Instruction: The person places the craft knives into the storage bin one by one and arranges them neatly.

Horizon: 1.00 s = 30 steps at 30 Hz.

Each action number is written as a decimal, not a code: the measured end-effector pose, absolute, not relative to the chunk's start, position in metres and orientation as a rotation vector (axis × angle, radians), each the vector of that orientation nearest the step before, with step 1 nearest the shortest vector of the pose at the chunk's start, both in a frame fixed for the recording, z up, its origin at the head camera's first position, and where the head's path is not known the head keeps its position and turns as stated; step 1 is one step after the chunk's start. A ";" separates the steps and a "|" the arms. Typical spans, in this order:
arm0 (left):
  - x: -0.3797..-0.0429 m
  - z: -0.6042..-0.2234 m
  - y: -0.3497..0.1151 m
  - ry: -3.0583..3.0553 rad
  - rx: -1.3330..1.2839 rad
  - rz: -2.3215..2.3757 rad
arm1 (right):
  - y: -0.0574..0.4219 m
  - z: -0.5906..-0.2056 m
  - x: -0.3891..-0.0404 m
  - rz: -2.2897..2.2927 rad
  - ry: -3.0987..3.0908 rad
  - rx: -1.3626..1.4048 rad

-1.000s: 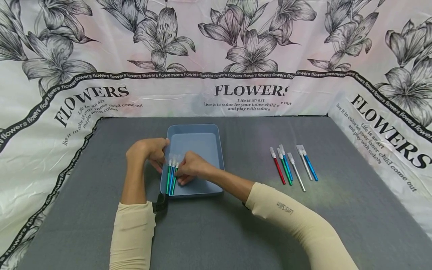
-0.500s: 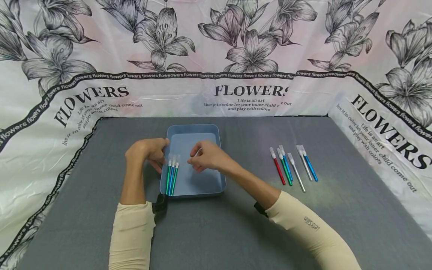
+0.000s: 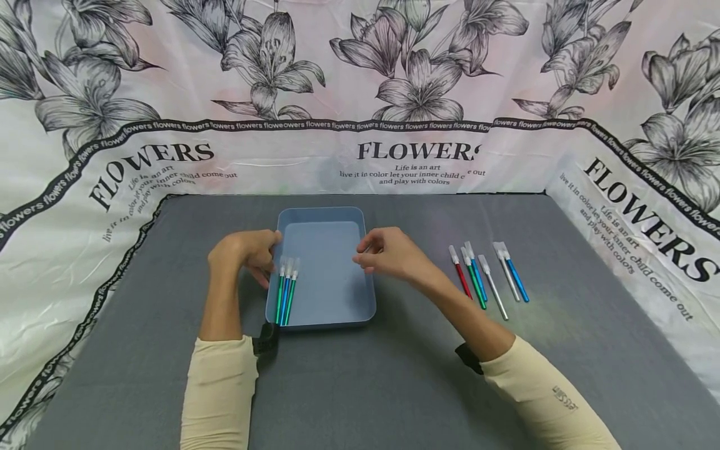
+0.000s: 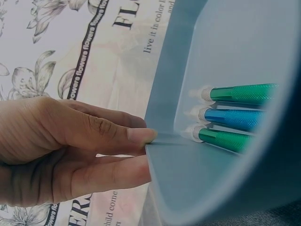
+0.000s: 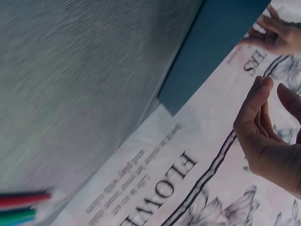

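My left hand (image 3: pixel 245 255) pinches the left rim of a blue-grey tray (image 3: pixel 332 275) between thumb and fingers; the left wrist view shows the thumb (image 4: pixel 141 135) at the inner side of the wall. Three capped craft knives lie side by side along the tray's left side: a green knife (image 4: pixel 242 94), a blue knife (image 4: pixel 233 118) and another green knife (image 4: pixel 223 139), each with a knurled metal handle. Over the tray's right rim is my right hand (image 3: pixel 394 255). Its fingers are loosely bent, and the right wrist view shows a gap between thumb and fingertips with nothing held.
To the right on the grey table (image 3: pixel 360 387) lie several more capped knives: a red one (image 3: pixel 461 274), a green one (image 3: pixel 475 282), a blue one (image 3: pixel 517 278) and silver ones (image 3: pixel 495 290) among them. A flower-printed sheet (image 3: pixel 315 159) stands behind and at both sides.
My right hand has let go of the rightmost green knife in the tray, risen and moved right to the tray's right rim. The left hand stays on the left rim.
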<state>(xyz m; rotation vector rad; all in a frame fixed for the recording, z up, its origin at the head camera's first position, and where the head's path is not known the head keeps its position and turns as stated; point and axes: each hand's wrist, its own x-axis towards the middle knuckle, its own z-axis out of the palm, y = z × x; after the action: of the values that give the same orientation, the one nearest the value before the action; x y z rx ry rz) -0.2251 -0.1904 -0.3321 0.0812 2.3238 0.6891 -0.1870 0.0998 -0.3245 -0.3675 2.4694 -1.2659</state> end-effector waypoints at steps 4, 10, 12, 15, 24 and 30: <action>-0.224 -0.332 -0.190 2.340 0.089 0.677 | 0.120 -0.324 -0.189 -1.225 2.550 -0.332; -0.224 -0.331 -0.192 2.356 0.106 0.672 | 0.153 -0.328 -0.196 -1.109 2.621 -0.315; -0.224 -0.331 -0.192 2.350 0.105 0.680 | 0.166 -0.329 -0.198 -1.046 2.658 -0.305; -0.224 -0.332 -0.191 2.347 0.102 0.674 | 0.188 -0.332 -0.201 -0.953 2.716 -0.297; -0.225 -0.332 -0.193 2.344 0.127 0.657 | 0.238 -0.348 -0.209 -0.823 2.719 -0.181; -0.225 -0.331 -0.193 2.332 0.113 0.661 | 0.250 -0.355 -0.211 -0.769 2.724 -0.140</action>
<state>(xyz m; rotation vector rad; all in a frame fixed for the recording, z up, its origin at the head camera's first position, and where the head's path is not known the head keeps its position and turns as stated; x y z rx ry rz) -0.2253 -0.1932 -0.3312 0.1135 2.3322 0.6614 -0.2106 0.2502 -0.3548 -0.1399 2.7243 -0.7692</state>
